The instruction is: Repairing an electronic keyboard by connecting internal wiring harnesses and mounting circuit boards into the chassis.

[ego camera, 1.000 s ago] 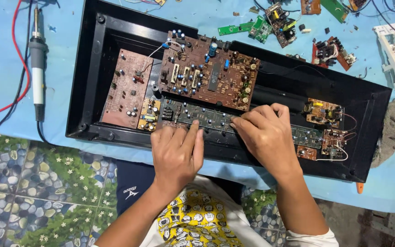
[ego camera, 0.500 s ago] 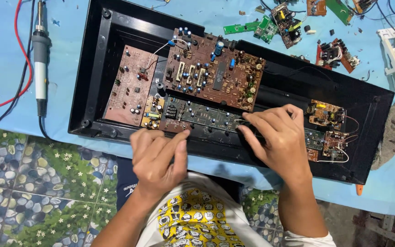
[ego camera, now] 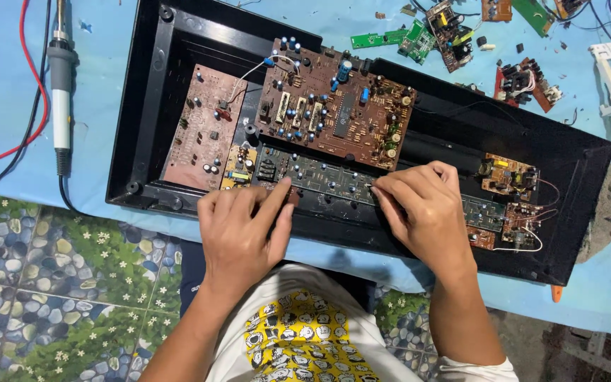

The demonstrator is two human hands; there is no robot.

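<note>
Two bare hands over a black case (ego camera: 151, 106), my left hand (ego camera: 243, 230) grip spread flat, my right hand (ego camera: 422, 209) grip pinching the long green circuit board (ego camera: 334, 180) near its middle.

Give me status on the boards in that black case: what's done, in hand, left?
Done: the black plastic case lies open, and the large brown circuit board and pink bare board lie inside.

In hand: left hand and right hand both press on the long dark green strip board at the front edge.

Left: loose green boards lie outside on the blue sheet.

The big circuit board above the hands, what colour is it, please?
Brown, dotted with blue capacitors: big circuit board, head view.
</note>
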